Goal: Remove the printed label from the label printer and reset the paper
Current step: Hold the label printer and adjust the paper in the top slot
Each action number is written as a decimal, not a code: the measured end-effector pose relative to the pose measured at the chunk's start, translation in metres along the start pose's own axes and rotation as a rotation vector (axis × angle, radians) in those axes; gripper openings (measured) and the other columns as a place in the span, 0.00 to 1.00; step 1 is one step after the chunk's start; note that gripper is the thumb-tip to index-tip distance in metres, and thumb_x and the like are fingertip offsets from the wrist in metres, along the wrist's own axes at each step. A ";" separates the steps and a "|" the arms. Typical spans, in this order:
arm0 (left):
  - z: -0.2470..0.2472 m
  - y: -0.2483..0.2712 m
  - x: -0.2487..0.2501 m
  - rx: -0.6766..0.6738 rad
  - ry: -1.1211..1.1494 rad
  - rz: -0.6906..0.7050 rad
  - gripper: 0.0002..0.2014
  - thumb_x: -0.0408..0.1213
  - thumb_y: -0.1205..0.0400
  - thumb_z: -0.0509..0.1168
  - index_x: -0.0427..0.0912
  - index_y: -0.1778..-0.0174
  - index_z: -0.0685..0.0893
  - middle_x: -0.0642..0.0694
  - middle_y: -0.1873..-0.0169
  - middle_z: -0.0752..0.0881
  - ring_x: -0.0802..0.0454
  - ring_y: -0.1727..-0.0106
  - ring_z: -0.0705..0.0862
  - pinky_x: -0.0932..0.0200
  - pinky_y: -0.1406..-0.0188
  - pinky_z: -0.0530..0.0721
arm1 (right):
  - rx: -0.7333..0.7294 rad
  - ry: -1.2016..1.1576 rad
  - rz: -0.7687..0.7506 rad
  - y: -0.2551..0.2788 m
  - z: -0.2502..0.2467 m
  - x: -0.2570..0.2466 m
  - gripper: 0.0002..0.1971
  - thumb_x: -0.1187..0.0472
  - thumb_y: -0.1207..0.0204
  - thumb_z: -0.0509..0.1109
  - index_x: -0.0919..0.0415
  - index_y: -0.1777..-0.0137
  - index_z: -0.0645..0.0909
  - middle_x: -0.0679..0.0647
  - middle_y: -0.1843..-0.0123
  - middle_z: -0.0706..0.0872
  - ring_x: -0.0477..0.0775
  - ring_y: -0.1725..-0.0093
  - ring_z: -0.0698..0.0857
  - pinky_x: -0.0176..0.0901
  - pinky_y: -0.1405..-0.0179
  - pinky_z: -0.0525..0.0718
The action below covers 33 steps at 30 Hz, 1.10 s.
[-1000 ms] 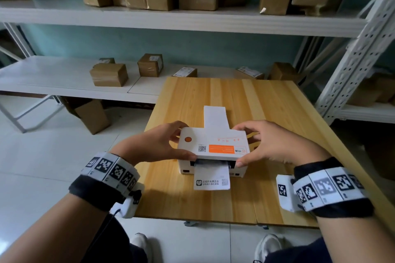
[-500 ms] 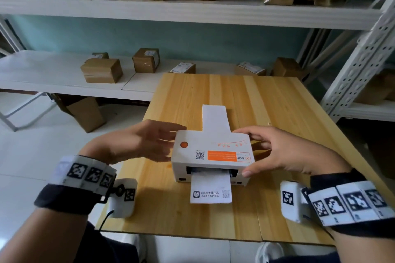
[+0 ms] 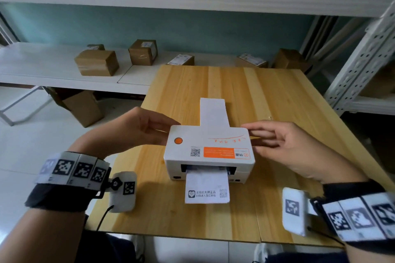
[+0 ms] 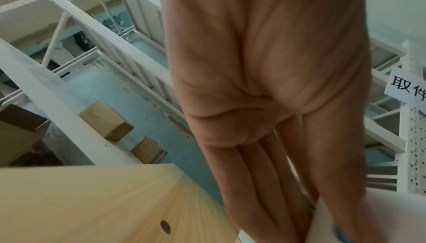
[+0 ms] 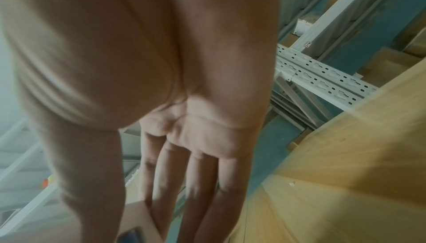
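With the label printer (image 3: 209, 151) square on the desk (image 3: 277, 102), left hand (image 3: 136, 132) and right hand (image 3: 284, 149) flank its sides, fingers straight, gripping nothing, likely bracing it or going for the lid; printed label (image 3: 207, 190) hangs from the front slot, untorn, paper feed (image 3: 213, 111) lying behind

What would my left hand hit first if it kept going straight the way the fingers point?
Most likely the label printer: the left hand points its straight fingers at the printer's left side, already at or almost touching it.
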State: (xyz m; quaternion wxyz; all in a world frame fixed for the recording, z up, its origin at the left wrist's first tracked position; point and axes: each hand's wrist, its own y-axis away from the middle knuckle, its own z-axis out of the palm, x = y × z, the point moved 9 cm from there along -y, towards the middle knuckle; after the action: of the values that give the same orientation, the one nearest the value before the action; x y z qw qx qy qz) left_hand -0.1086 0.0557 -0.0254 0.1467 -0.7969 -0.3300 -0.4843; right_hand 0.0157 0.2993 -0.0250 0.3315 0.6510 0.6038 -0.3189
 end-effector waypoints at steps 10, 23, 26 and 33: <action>0.003 -0.003 0.000 0.040 0.003 0.067 0.19 0.29 0.27 0.74 0.37 0.38 0.90 0.50 0.45 0.95 0.57 0.43 0.93 0.66 0.48 0.90 | 0.066 0.063 -0.012 -0.005 -0.006 -0.013 0.22 0.68 0.23 0.74 0.35 0.46 0.85 0.36 0.42 0.90 0.36 0.39 0.87 0.44 0.35 0.85; -0.001 -0.004 -0.008 0.038 -0.011 0.067 0.18 0.22 0.23 0.72 0.37 0.38 0.90 0.48 0.44 0.94 0.54 0.42 0.93 0.59 0.44 0.91 | 0.041 0.065 0.003 -0.005 0.002 -0.007 0.20 0.70 0.22 0.72 0.42 0.40 0.84 0.39 0.42 0.90 0.36 0.44 0.89 0.42 0.40 0.88; 0.000 -0.004 -0.013 0.015 -0.009 0.054 0.18 0.21 0.22 0.71 0.36 0.36 0.89 0.47 0.43 0.94 0.51 0.41 0.93 0.54 0.43 0.91 | 0.029 0.089 0.010 -0.005 0.003 -0.005 0.20 0.68 0.21 0.71 0.41 0.38 0.84 0.38 0.42 0.90 0.35 0.42 0.88 0.42 0.37 0.86; 0.003 -0.005 -0.012 0.013 0.059 0.023 0.17 0.23 0.24 0.72 0.40 0.40 0.91 0.49 0.46 0.95 0.53 0.43 0.94 0.62 0.48 0.91 | 0.029 0.043 0.010 -0.007 0.001 -0.002 0.19 0.67 0.21 0.72 0.45 0.35 0.85 0.41 0.41 0.91 0.38 0.41 0.89 0.49 0.34 0.86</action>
State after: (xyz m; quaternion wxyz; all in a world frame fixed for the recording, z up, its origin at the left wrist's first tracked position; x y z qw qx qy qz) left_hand -0.1132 0.0566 -0.0379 0.1668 -0.7851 -0.3197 -0.5037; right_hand 0.0090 0.2982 -0.0245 0.3106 0.6653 0.6030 -0.3120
